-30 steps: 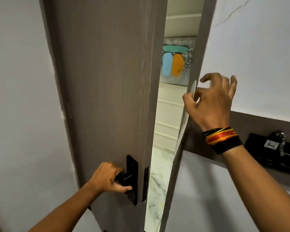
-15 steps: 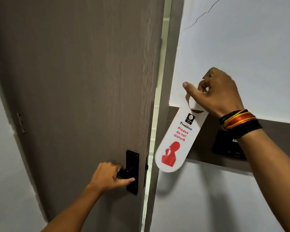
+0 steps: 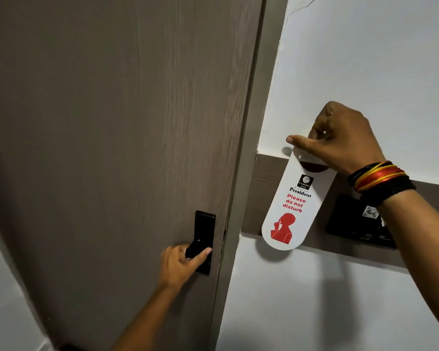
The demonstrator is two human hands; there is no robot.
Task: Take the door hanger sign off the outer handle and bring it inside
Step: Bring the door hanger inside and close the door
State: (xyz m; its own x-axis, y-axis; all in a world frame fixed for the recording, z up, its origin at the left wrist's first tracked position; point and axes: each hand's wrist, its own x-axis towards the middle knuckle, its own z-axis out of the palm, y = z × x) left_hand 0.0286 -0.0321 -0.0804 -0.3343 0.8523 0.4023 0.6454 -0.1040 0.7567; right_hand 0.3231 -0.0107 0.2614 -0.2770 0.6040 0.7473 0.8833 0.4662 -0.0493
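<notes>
Grey-brown woodgrain door (image 3: 117,122), black lever handle & plate (image 3: 204,239), white door hanger sign (image 3: 293,211) w/ black logo, red text & red figure, white wall (image 3: 365,59) w/ taupe band, black wall box (image 3: 350,221), red, yellow & black wrist threads (image 3: 380,181)

White, round-ended card door hanger sign (image 3: 293,211) with red "Please do not disturb" print hangs tilted, bottom toward 7 o'clock, pinched at its top

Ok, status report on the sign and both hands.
Right hand pinching door hanger sign by its top. Left hand gripping door handle. Nothing in the way.
</notes>
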